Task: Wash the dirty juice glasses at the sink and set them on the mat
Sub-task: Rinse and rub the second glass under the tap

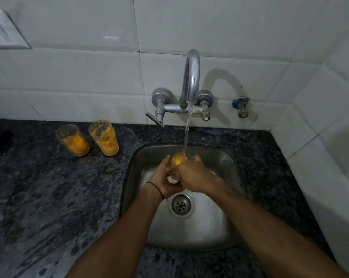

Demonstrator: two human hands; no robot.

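Note:
I hold a juice glass smeared with orange residue over the steel sink, its mouth under the running stream of water from the chrome tap. My left hand grips the glass from the left and below. My right hand wraps it from the right. Most of the glass is hidden by my fingers. Two more dirty glasses with orange dregs stand upright on the dark granite counter, left of the sink. No mat is in view.
The sink drain lies just below my hands. A tap lever sticks out toward the counter. A small valve sits on the white tiled wall at the right. A switch plate is at top left.

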